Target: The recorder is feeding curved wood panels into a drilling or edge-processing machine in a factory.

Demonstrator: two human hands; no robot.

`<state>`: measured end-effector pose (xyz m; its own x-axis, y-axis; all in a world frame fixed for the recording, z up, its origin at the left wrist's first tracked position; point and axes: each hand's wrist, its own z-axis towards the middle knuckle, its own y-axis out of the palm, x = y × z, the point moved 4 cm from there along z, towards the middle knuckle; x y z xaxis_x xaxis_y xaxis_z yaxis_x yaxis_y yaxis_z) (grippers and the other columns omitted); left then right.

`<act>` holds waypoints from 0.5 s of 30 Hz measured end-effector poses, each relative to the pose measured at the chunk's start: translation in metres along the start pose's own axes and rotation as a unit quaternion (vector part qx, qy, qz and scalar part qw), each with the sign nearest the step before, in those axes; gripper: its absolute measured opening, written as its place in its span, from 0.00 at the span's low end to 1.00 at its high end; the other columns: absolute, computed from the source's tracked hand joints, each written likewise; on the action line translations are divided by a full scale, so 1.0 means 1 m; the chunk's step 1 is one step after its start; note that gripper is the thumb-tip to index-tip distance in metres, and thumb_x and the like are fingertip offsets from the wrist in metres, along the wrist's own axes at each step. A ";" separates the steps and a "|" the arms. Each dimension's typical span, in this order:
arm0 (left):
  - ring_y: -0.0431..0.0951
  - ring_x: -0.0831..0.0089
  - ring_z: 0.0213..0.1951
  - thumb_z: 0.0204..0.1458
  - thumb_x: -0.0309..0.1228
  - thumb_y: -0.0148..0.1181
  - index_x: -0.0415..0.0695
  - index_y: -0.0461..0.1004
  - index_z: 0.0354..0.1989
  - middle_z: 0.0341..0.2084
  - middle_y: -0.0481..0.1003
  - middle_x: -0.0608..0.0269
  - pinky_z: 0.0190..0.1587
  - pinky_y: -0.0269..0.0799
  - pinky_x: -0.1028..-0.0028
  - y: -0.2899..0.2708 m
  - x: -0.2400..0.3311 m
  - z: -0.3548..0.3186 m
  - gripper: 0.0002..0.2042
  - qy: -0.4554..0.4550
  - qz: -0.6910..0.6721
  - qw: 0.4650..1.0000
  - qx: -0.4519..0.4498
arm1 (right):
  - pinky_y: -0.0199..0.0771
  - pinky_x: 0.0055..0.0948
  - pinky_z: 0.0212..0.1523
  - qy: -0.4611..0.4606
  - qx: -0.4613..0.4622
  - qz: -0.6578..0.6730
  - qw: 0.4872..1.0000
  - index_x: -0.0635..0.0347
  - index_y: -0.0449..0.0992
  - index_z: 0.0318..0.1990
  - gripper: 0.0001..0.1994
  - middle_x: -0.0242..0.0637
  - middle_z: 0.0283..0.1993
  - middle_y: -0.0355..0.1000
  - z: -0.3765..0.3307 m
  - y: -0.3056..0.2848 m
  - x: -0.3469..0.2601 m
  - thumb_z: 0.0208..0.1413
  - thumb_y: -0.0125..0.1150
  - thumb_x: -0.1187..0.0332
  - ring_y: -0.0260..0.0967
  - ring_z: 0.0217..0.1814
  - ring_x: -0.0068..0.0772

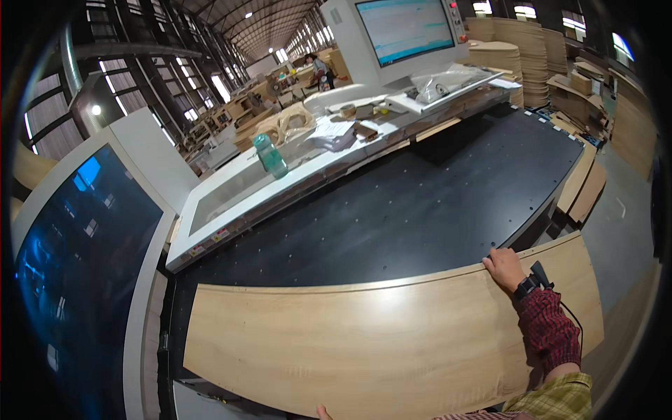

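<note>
A long light wood-grain panel (350, 336) lies across the near side of a black machine table (392, 210). A narrow groove runs along its far edge. My right hand (505, 268) is closed over that far edge, towards the panel's right end, with the fingers curled down. On that wrist is a dark watch-like device (528, 285) with a cable. Of my left hand (323, 413) only a thumb shows, at the panel's near edge by the bottom of the picture; its other fingers are hidden under the board.
A white machine beam (280, 185) spans behind the table, carrying a green bottle (270, 157), papers (331, 131) and a plastic bag (448, 84). A monitor (406, 31) stands above it. At left is a machine cover with a dark window (84, 280). Stacked boards (521, 56) stand at far right.
</note>
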<state>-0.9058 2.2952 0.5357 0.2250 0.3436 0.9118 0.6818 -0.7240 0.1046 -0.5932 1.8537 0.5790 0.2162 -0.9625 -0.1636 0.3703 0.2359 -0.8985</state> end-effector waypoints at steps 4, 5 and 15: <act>0.61 0.56 0.53 0.52 0.37 0.45 0.35 0.53 0.56 0.53 0.60 0.50 0.56 0.57 0.61 0.000 0.001 0.010 0.25 -0.146 -0.191 0.969 0.052 | 0.64 0.43 0.29 0.002 -0.101 -0.016 0.995 0.60 0.72 0.24 0.20 0.45 0.20 0.69 0.009 0.004 -0.005 0.54 0.45 0.52 0.67 0.25 0.50; 0.61 0.56 0.53 0.52 0.37 0.45 0.35 0.53 0.56 0.53 0.60 0.50 0.56 0.57 0.61 -0.011 -0.004 0.015 0.25 -0.148 -0.188 0.970 0.053 | 0.65 0.43 0.29 0.002 -0.123 -0.001 0.992 0.59 0.73 0.23 0.22 0.45 0.20 0.69 0.009 0.007 -0.003 0.54 0.43 0.51 0.68 0.25 0.49; 0.63 0.62 0.52 0.52 0.35 0.48 0.40 0.57 0.55 0.51 0.63 0.54 0.53 0.62 0.61 -0.052 0.008 0.067 0.22 -0.082 -0.206 0.975 -0.009 | 0.65 0.44 0.28 0.041 -0.064 -0.003 0.997 0.59 0.74 0.19 0.23 0.46 0.19 0.69 -0.024 -0.035 0.001 0.55 0.42 0.52 0.67 0.25 0.51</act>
<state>-0.8928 2.3756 0.5111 0.0443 0.6972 0.7155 0.7262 -0.5143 0.4563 -0.6275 1.8415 0.6002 0.1380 -0.9729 -0.1858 0.2510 0.2158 -0.9436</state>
